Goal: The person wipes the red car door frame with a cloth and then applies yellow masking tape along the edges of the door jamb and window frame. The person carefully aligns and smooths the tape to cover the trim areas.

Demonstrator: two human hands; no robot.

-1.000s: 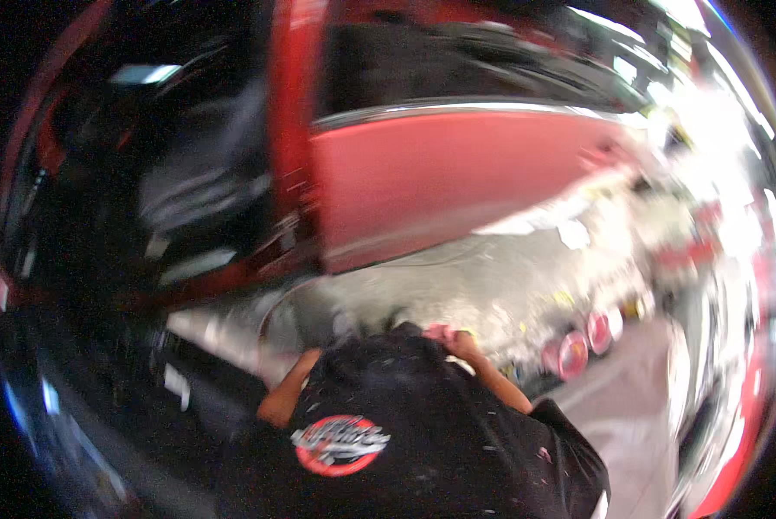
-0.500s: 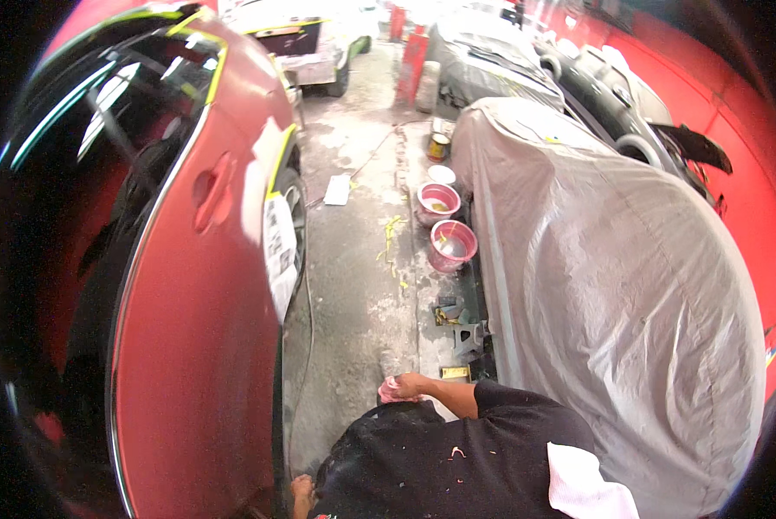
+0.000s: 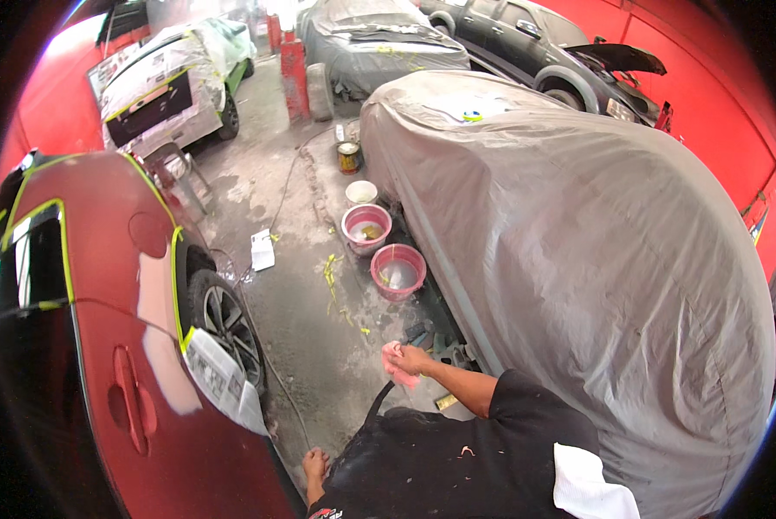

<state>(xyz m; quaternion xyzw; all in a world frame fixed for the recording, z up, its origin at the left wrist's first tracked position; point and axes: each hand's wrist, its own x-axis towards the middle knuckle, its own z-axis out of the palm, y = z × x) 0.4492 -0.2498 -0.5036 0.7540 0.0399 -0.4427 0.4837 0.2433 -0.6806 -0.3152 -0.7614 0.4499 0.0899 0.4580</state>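
My right hand [image 3: 412, 360] is closed round a crumpled pink cloth [image 3: 390, 353], held out in front of my dark shirt above the floor. Low on the left is my left hand [image 3: 316, 465], its fingers curled in and nothing showing in them. Beside that hand stands a dark red car [image 3: 224, 458] with yellow masking tape along its window and wheel arch. Pale patches mark its panel near the door handle [image 3: 128, 398]. Newspaper sheets [image 3: 224, 372] are taped over the edge by its wheel [image 3: 224, 320]. My left hand appears apart from the car body.
A car under a grey cover [image 3: 578, 285] fills the right side. Along it stand two pink buckets [image 3: 397, 285] [image 3: 366, 246], a white-topped container [image 3: 361, 193] and a tin [image 3: 348, 160]. A hose [image 3: 277, 372] and tape scraps [image 3: 330, 277] lie on the floor. A red post [image 3: 294, 82] stands farther off.
My view has swung left and ahead, showing more of the red car's wheel and the cars behind. My right hand, still holding the pink cloth, has risen slightly; my left hand shows more fully.
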